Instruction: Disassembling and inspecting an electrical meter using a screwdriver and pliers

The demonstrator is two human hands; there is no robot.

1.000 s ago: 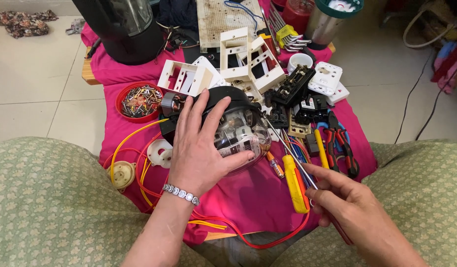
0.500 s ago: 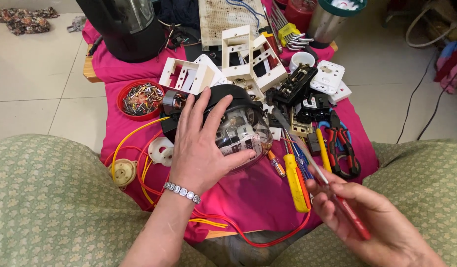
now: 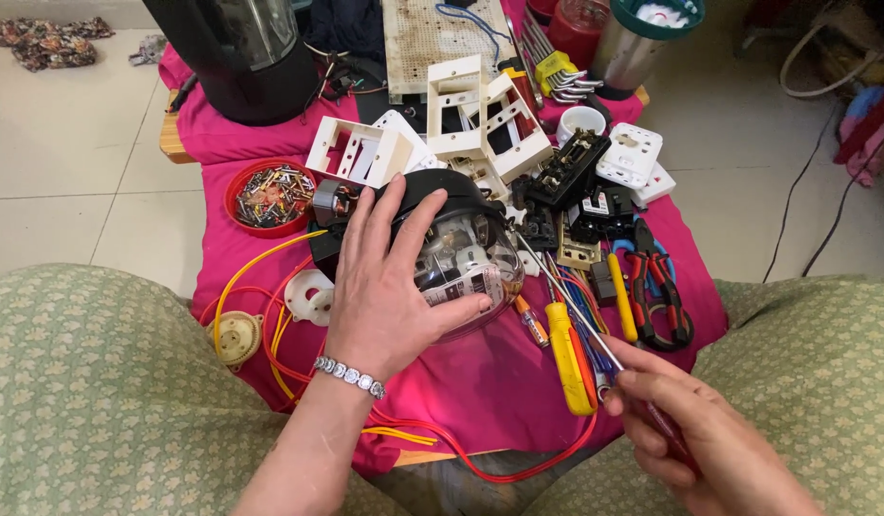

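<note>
Our left hand point(image 3: 385, 287) spreads its fingers over the round clear-domed meter point(image 3: 456, 258), pinning it down. Our right hand point(image 3: 695, 435) pinches a slim red-handled screwdriver point(image 3: 595, 339), tip angled just beside those fingers; next we'd seat it carefully.

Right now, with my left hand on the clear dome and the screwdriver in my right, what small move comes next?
Probably bring the screwdriver tip up to the clear dome: the left hand steadies it, while the right hand holds the tool short of it.
</note>
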